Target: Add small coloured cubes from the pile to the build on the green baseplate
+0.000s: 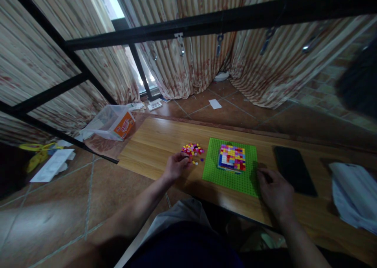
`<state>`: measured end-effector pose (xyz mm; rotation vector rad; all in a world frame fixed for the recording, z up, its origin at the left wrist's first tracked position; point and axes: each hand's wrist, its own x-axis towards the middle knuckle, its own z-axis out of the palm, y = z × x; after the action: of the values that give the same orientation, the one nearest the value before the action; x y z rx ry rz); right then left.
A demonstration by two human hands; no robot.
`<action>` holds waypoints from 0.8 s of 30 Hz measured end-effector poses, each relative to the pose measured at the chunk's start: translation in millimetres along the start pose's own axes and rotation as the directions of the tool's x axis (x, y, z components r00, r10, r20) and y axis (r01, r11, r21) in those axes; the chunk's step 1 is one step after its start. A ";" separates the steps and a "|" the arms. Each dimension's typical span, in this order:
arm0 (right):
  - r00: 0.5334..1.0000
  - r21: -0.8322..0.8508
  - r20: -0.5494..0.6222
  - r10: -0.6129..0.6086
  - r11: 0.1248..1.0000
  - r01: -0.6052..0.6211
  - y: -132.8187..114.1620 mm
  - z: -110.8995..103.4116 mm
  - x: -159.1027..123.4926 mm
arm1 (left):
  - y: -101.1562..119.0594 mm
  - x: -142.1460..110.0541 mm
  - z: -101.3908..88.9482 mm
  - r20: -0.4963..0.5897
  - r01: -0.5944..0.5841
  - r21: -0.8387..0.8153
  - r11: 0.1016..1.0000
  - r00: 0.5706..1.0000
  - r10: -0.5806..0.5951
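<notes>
A green studded baseplate lies on the wooden table, bearing a square block of stacked, many-coloured toy bricks. To its left is a small heap of loose bricks, mostly pink, red, yellow and white. My left hand is at the near edge of this heap, its fingertips pinched together; whatever is between them is too small to make out. On the other side, my right hand rests by the baseplate's right edge with its fingers curled. What those fingers hold, if anything, is hidden.
A dark phone-like slab and a whitish plastic bag lie on the table at the right. Beyond its left end stands a clear plastic bin with an orange label. A black metal frame crosses above.
</notes>
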<state>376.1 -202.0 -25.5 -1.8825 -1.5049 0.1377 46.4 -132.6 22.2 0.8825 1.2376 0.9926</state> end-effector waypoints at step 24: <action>1.000 -0.010 -0.007 -0.019 1.000 0.018 -1.7 -1.2 -0.8 | -6.1 1.3 -6.7 0.175 -0.400 0.749 0.529 0.889 0.424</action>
<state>375.0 -203.1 -23.9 -1.8746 -1.5203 0.1147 40.5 -133.4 15.3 1.9342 1.5419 0.8081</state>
